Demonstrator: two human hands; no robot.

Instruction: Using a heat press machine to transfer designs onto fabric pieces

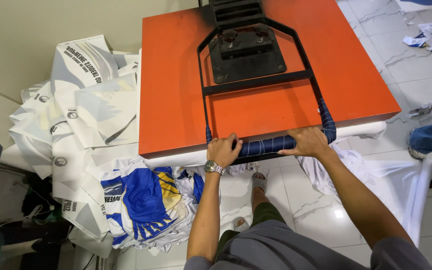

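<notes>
Now | both my grips, left hand and right hand, wrap handle bar at 6 o'clock | risk: fingers pinched under orange platen, white cloth shifting.

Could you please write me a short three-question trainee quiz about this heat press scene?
1. True or false: both hands grip the wrapped handle of the orange press.
2. Which wrist wears the watch?
3. The printed paper pile lies on which side of the press: A left, B right?

Key: 1 true, the left hand and right hand are both closed on it. 2 the left. 3 A.
</notes>
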